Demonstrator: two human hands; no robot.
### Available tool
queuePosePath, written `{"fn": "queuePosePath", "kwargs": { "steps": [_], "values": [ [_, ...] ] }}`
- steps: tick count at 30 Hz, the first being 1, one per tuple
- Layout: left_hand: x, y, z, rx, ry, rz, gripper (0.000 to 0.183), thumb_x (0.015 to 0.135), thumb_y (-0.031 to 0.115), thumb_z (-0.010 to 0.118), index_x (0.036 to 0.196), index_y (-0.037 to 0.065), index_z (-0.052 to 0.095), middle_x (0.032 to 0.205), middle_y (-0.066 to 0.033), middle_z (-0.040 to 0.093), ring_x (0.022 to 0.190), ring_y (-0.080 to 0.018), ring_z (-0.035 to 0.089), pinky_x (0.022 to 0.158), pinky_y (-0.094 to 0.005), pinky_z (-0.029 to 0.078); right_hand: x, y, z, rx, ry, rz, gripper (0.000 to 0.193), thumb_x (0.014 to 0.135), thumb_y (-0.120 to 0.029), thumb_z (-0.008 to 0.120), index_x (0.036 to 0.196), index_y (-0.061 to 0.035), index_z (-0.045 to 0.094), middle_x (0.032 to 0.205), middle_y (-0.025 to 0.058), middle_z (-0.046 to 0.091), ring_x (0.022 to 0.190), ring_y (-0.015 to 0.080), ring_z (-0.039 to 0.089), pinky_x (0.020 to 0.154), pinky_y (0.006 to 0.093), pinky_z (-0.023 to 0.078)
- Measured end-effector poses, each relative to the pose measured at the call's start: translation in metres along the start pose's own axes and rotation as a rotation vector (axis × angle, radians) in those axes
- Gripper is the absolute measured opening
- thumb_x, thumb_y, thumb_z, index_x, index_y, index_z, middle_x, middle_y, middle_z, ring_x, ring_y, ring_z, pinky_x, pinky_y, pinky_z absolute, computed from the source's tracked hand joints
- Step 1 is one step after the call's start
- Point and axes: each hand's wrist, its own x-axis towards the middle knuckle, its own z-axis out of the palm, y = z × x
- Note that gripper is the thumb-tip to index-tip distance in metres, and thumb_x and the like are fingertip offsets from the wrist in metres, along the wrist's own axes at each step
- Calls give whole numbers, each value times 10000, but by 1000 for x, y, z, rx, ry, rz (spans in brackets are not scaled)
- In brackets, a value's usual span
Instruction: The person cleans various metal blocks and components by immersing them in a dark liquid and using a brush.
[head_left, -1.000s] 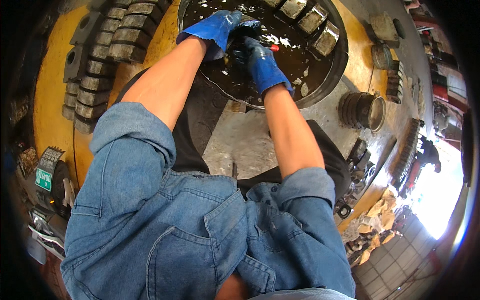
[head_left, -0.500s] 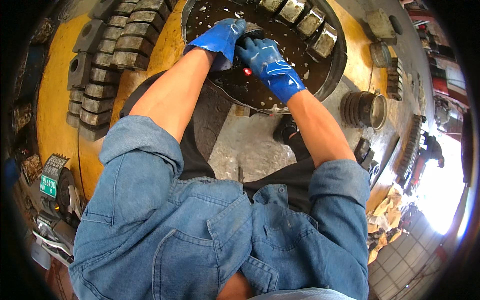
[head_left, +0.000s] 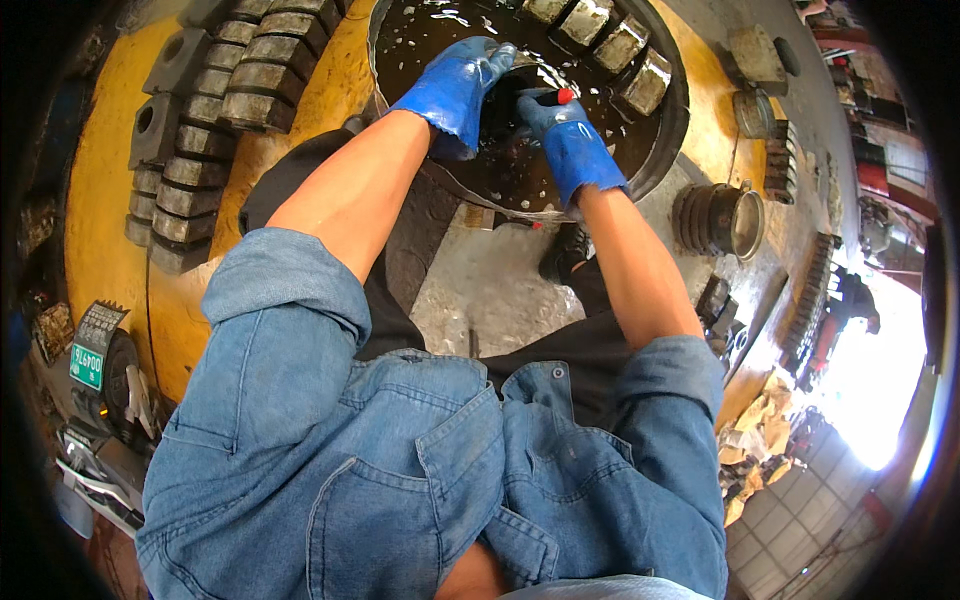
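Observation:
Both my hands wear blue rubber gloves and work over a round basin (head_left: 672, 150) of dark, murky liquid with pale floating flecks. My left hand (head_left: 450, 85) is closed on the upper edge of a dark, hollow-looking part (head_left: 508, 92), tilted in the liquid; its full shape is hidden. To the right of it, my right hand (head_left: 562, 130) grips a slim dark tool with a red end (head_left: 565, 96). The tool's working end is hidden, so its kind does not show. Several grimy metal blocks (head_left: 620, 50) line the basin's far right side.
Rows of metal blocks (head_left: 190, 185) stand on the yellow surface (head_left: 100, 220) at left, beside grey blocks with holes (head_left: 155, 125). Ribbed metal rings (head_left: 715, 220) and more parts lie at right. A person (head_left: 850, 305) is at the far right.
My right hand has turned and shifted slightly right, bringing the tool's red end up from below the hands. The part in my left hand has tilted, showing its dark hollow side.

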Motion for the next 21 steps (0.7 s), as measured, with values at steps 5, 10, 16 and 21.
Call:
{"fn": "queuePosePath", "kwargs": {
  "steps": [5,10,16,21],
  "values": [
    [4,-3,19,-76,99,-129,568,1016,584,660,1290,91,730,1272,-197,748,1213,-402,691,1033,-487,539,-25,-22,-12,-642,91,-494,302,975,-390,654,1225,-263,767,1062,147,802,1029,342,772,917,472,604],
    [4,22,23,51,91,-216,555,995,581,687,1276,104,735,1246,-175,765,1200,-400,701,1025,-494,546,-14,-6,6,-328,76,98,316,936,-323,707,1148,-106,797,1064,181,806,1003,376,767,882,441,595],
    [8,6,23,122,97,-151,527,1020,525,683,1332,101,712,1276,-185,752,1215,-391,693,1034,-472,534,-22,-9,-13,397,-274,213,305,979,-264,708,1159,-29,784,1024,91,786,905,199,726,790,356,590],
    [7,32,21,77,58,-209,507,1043,497,665,1334,86,715,1314,-189,736,1232,-385,688,1060,-457,524,-2,24,-4,-470,33,-241,306,984,-361,679,1194,-152,755,1029,122,801,890,308,770,778,441,619]
  ]
}}
